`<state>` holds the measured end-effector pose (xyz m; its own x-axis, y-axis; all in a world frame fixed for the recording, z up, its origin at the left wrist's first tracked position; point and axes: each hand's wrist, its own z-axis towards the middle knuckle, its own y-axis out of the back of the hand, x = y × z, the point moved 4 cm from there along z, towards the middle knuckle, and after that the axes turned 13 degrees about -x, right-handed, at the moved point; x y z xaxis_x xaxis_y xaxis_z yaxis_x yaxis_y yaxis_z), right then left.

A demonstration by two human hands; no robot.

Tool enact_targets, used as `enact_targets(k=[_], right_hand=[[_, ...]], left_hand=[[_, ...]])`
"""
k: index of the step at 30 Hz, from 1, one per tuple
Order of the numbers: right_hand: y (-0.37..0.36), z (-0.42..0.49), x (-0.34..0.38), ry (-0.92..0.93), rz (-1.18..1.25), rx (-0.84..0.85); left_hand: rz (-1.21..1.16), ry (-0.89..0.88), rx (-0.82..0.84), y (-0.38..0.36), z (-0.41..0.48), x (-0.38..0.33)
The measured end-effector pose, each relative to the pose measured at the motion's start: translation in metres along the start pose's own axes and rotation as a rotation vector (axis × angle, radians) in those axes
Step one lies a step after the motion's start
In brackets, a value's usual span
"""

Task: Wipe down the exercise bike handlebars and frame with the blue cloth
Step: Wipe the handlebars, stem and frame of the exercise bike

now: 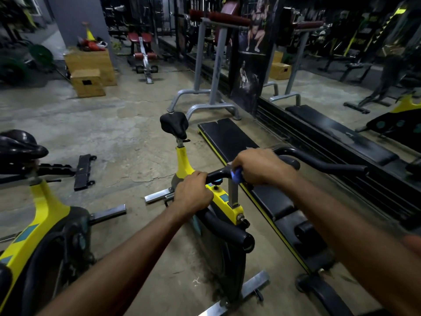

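A yellow and black exercise bike [227,205] stands in front of me, its black saddle [174,124] at the far end. Its black handlebars [323,164] curve across the middle of the view. My right hand [262,166] is closed around the centre of the bar with the blue cloth [236,175] pressed under it; only a small blue fold shows below the fingers. My left hand [193,195] grips the left part of the bar just above the yellow frame. A black bar end [247,241] points toward me below the hands.
A second yellow bike [43,224] stands at the left. A long black bench [257,179] lies right of the bike, along a wall mirror [341,65]. A grey steel rack [211,65] and wooden boxes [91,69] stand further back on the concrete floor.
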<state>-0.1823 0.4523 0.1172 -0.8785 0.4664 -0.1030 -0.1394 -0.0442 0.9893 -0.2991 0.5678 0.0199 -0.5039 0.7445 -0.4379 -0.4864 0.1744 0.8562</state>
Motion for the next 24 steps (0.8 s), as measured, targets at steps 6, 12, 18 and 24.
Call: enact_targets(k=[6, 12, 18, 24], right_hand=[[-0.025, 0.045, -0.006, -0.071, 0.322, -0.043], [-0.042, 0.064, -0.029, -0.096, 0.109, 0.001], [-0.070, 0.061, -0.052, -0.172, 0.518, 0.030], [-0.057, 0.060, -0.055, -0.153, 0.225, -0.059]], left_hand=[[0.001, 0.025, -0.014, -0.002, 0.003, 0.001], [0.013, 0.015, -0.022, -0.005, 0.006, 0.004], [0.142, -0.079, 0.063, -0.014, 0.017, -0.007], [0.137, -0.120, 0.144, -0.027, 0.026, -0.023]])
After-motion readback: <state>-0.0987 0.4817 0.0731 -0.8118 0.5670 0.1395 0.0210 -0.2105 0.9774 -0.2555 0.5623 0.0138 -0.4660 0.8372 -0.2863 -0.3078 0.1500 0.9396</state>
